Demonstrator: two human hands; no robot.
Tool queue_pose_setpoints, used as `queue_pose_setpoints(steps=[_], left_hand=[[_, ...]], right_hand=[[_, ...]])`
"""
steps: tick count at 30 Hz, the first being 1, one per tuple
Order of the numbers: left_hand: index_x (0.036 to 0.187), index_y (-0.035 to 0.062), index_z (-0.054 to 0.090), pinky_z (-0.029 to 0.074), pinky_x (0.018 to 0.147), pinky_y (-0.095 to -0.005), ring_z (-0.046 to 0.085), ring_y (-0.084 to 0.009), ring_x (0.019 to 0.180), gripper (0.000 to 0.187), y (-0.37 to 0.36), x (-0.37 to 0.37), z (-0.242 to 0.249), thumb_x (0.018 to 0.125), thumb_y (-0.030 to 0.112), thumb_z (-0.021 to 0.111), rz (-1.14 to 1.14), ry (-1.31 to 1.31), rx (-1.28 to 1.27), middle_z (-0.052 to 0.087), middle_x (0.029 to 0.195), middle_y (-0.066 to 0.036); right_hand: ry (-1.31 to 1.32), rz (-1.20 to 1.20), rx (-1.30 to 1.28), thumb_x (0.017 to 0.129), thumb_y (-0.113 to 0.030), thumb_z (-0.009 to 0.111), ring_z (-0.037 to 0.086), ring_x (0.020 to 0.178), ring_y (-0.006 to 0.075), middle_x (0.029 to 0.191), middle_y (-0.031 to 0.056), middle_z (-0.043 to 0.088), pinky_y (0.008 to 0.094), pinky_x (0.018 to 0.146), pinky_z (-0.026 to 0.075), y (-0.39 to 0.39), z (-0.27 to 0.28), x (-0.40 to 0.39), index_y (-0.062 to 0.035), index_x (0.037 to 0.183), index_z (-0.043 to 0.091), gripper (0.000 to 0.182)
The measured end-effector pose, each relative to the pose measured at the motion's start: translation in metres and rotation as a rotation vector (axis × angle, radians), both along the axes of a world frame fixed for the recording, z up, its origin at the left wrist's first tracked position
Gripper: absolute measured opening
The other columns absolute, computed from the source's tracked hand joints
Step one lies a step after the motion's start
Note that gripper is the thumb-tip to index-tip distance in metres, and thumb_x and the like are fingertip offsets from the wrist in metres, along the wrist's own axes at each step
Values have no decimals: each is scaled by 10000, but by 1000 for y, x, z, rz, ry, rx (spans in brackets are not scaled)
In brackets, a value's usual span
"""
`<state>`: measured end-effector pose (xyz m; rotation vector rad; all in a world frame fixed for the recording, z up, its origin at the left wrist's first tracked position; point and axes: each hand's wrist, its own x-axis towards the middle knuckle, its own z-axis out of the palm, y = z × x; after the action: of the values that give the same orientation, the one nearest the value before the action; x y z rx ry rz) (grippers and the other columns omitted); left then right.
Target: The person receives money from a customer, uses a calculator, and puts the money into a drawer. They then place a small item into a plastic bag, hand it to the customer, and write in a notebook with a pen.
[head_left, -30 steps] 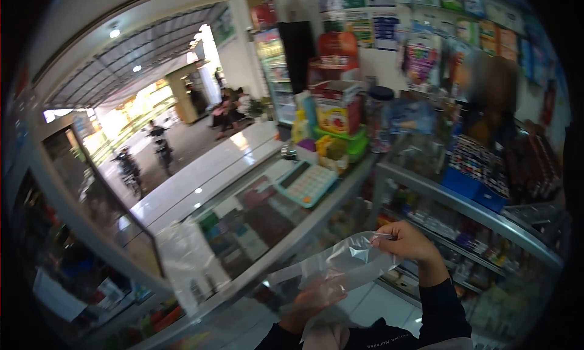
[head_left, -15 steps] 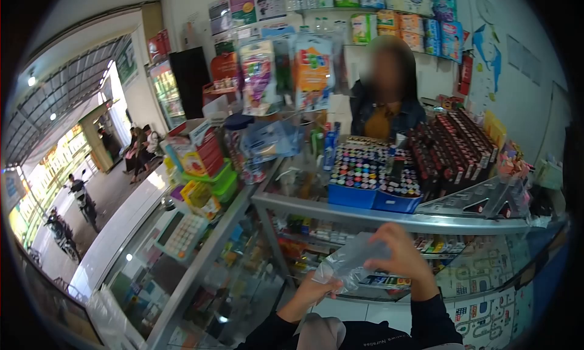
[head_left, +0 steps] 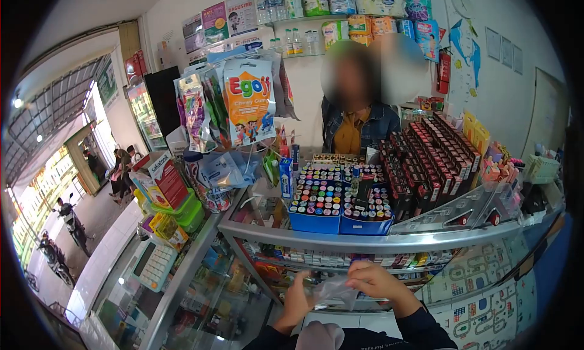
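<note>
A clear plastic bag (head_left: pixel 336 291) is stretched between my two hands, low in the view in front of the glass display case. My right hand (head_left: pixel 378 283) pinches its right edge between thumb and fingers. At the bag's left edge is my left hand (head_left: pixel 296 301), with its fingers pointing upward and the thumb against the plastic; these are slightly blurred. I cannot make out anything inside the bag.
Before me runs a glass counter (head_left: pixel 389 233) bearing blue boxes of small round-capped bottles (head_left: pixel 316 198) and racks of dark boxes (head_left: pixel 435 158). Hanging candy packs (head_left: pixel 249 100) and a calculator (head_left: pixel 152 265) are on the left. A person (head_left: pixel 353 122) stands behind the counter.
My right hand has come down and closed on the bag's edge; before, its fingers were spread above it. The bag is lower, and my left hand has turned more upright. The view has shifted.
</note>
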<state>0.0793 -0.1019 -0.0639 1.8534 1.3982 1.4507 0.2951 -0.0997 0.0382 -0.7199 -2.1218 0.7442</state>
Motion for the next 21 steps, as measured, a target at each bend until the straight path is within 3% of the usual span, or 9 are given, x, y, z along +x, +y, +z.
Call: queue_pose_setpoints(steps=[2,4,7,8,10,15,18,20,21], left_hand=[[744,4,575,462,593,-317,588,-260,642,79,4,-2,10,670,25,592,-107,32,198,589,725,-122],[711,3,557,459,611,-312,581,-259,646,81,9,-7,16,633,-13,568,-212,62,402,579,716,-128],[730,5,547,452,591,-330,565,-282,625,116,10,-12,26,616,25,557,-391,1,236,566,700,-135],[730,5,547,452,591,-330,565,-282,625,116,13,-11,25,616,25,557,-396,4,240,566,700,-135],[828,51,555,445,565,-375,574,-362,681,121,18,-12,22,708,66,547,-369,5,-42,571,730,-182],[813,73,509,407,560,-454,545,-415,736,78,37,-21,24,785,137,474,-242,52,-250,565,748,-203],[778,54,491,394,581,-422,527,-395,663,92,54,-31,11,802,135,454,-223,12,-241,510,673,-186],[754,26,474,372,597,-329,466,-255,595,105,69,-37,0,791,124,473,-406,-201,-239,434,613,-109],[728,3,466,330,604,-252,377,-126,621,129,71,-37,-2,782,118,492,-452,-420,-391,382,626,-17]], right_hand=[[-79,1,-4,800,-134,604,527,695,256,741,81,535,326,644,428,10,2,-8,-21,738,595,129],[64,-320,139,794,-154,609,540,704,270,755,97,545,341,628,431,23,9,-14,-29,708,579,155],[148,-884,209,790,-211,603,573,685,314,749,134,560,372,627,456,54,54,-19,-7,776,550,211],[152,-889,212,790,-211,603,573,685,314,749,134,560,372,627,456,67,63,-20,-7,776,550,211],[-181,-1244,227,753,-277,632,604,717,352,795,183,572,395,630,491,93,69,-24,25,816,527,326],[-355,-1242,78,716,-288,654,613,763,378,884,244,562,409,644,514,113,66,-22,61,825,524,388],[-404,-1262,60,724,-222,628,612,758,374,885,244,563,409,668,513,110,66,-25,66,835,541,321],[-352,-1348,98,738,-197,604,604,751,380,876,238,564,418,672,507,109,66,-21,63,821,549,279],[-317,-1386,130,752,-179,584,598,749,377,875,223,572,424,680,497,104,69,-19,53,834,562,248]])
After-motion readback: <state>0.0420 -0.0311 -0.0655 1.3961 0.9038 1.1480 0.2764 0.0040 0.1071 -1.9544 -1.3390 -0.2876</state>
